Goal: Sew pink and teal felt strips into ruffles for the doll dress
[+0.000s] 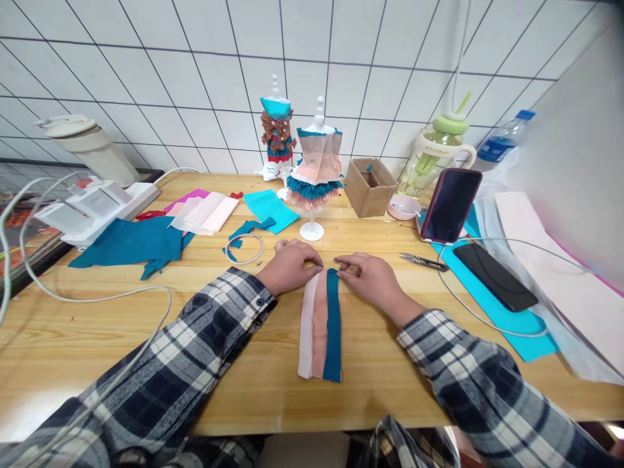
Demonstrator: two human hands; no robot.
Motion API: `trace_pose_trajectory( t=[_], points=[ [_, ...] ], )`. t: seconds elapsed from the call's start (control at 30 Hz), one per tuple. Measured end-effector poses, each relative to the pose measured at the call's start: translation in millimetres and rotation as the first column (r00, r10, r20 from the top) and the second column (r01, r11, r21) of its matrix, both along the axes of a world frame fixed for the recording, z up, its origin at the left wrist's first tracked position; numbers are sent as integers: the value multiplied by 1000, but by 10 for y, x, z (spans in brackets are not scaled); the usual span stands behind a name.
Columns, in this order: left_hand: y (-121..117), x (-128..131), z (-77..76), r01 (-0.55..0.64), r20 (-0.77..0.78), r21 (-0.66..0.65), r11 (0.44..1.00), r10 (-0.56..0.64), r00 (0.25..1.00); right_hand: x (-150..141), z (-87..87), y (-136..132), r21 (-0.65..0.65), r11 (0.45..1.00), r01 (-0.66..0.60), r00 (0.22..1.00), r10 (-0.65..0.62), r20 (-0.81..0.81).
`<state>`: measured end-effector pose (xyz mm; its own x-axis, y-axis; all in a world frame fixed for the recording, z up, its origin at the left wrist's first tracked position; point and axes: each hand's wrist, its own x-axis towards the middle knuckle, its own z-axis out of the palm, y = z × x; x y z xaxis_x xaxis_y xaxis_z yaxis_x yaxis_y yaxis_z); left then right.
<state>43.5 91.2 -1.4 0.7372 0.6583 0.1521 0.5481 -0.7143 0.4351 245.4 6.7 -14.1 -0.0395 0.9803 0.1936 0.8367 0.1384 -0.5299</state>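
Three overlapping crepe paper strips lie lengthwise on the wooden table before me: a pale pink strip, a peach strip and a teal strip. The teal one's far end is slightly crumpled. My left hand is closed, its fingertips pinching the far end of the pale pink and peach strips. At the far corner of the teal strip, my right hand has its thumb and index finger closed on the edge. Beyond them stands a small dress form in a peach and teal paper dress.
Thread snips lie to the right, near a propped phone and a flat black phone. A cardboard box and a second dressed form stand behind. Teal paper, a bangle-like ring and a white cable are left.
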Motion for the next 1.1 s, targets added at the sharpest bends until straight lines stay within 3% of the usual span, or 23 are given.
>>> trace_pose_trajectory(
  t=[0.23,0.4,0.63,0.9,1.1],
  points=[
    [-9,4,-8,-4,-3,30,1000,4,1000,5,47,-29,-56,998,-14,1000,13,-11],
    [-22,-3,-4,7,-4,32,999,-7,1000,-2,17,-17,-15,1000,-11,999,12,34],
    [-48,-82,50,10,-45,33,999,-9,999,21,26,-74,38,990,-134,976,126,175],
    [-107,-83,77,31,-77,63,998,-27,997,24,53,-109,26,984,-179,954,167,249],
    [-145,-180,207,228,-204,207,951,-186,961,-17,167,-192,-47,976,-212,875,211,435]
  ],
)
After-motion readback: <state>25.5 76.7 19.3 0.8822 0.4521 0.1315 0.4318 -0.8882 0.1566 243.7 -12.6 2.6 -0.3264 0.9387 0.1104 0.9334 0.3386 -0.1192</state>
